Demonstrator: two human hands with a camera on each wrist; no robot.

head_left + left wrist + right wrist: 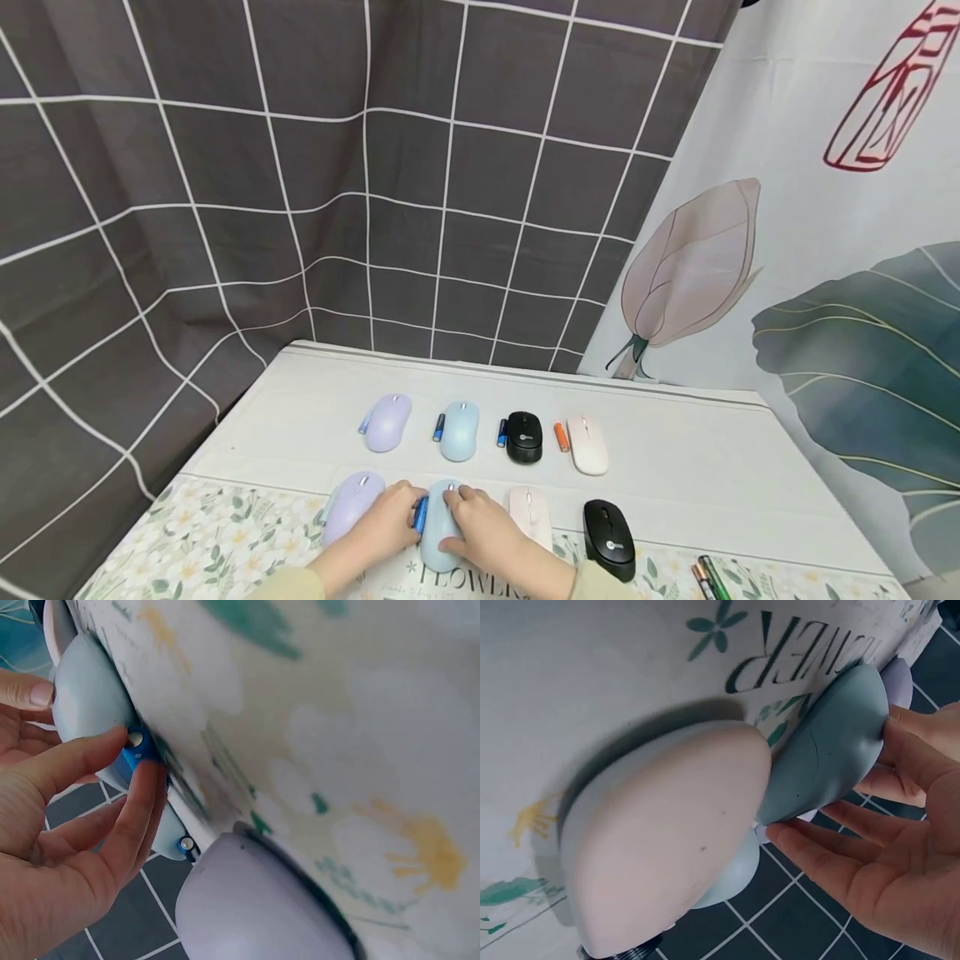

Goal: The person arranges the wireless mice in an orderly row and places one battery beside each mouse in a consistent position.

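Note:
My left hand [386, 517] pinches a blue battery [140, 748] between thumb and fingers, its metal end facing out in the left wrist view. The battery stands right at the left side of a light blue computer mouse [441, 527]. Over that mouse's right side lies my right hand [487, 527], gripping it with thumb at the near part and fingers at the far part. A lilac mouse [356, 502] sits just left of my left hand. Partly behind my right hand is a pale pink-white mouse [667, 832], and a black mouse [609, 537] lies farther right.
Along the back stand a lilac mouse [389, 423], a light blue mouse [459, 431], a black mouse [524, 437] and a pale mouse [587, 444], each with batteries to its left. Several loose batteries [710, 577] lie at front right. A dark grid curtain [405, 233] hangs behind.

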